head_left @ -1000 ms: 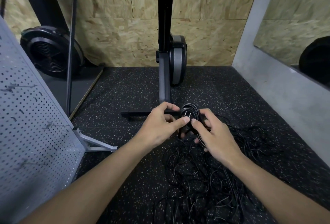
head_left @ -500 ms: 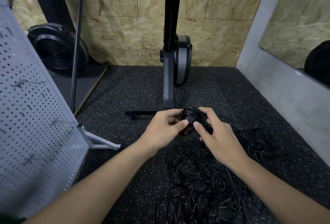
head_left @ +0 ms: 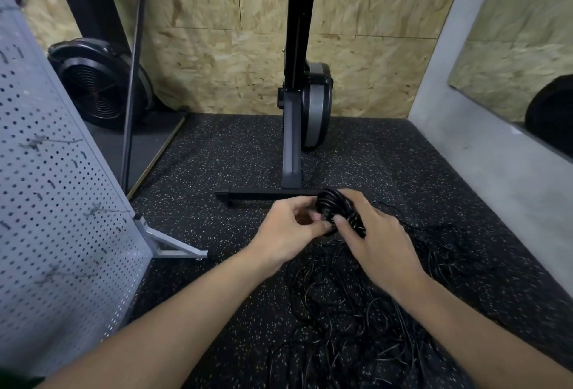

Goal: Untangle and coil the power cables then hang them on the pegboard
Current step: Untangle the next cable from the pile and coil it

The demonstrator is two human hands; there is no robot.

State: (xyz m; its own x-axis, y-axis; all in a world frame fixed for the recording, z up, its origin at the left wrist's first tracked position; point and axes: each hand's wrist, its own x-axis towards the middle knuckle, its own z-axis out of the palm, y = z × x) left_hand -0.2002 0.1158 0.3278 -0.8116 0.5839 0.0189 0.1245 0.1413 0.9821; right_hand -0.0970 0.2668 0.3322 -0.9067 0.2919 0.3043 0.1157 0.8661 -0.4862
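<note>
Step in hand: coiling, one cable prob. nearly wound. Coiled black cable (head_left: pixel 334 202) sits between both hands, above the speckled floor (head_left: pixel 232 165). Right hand (head_left: pixel 376 244) grips it, fingers round the loops; left hand (head_left: pixel 288 229) pinches at its near edge, likely the loose end. Tangle of cables (head_left: pixel 356 311) lies below. Next: secure end, then carry coil left to a pegboard (head_left: pixel 62 218) hook.

The coiled cable (head_left: pixel 332 203) and the loose cables (head_left: pixel 338 320) are showing black. The floor (head_left: pixel 242 156) is showing black with scattered pale flecks. The pegboard (head_left: pixel 62 209) is presenting pale grey with a regular grid of dark holes. The wall (head_left: pixel 378 63) is displaying tan wood-flake patterning.
</note>
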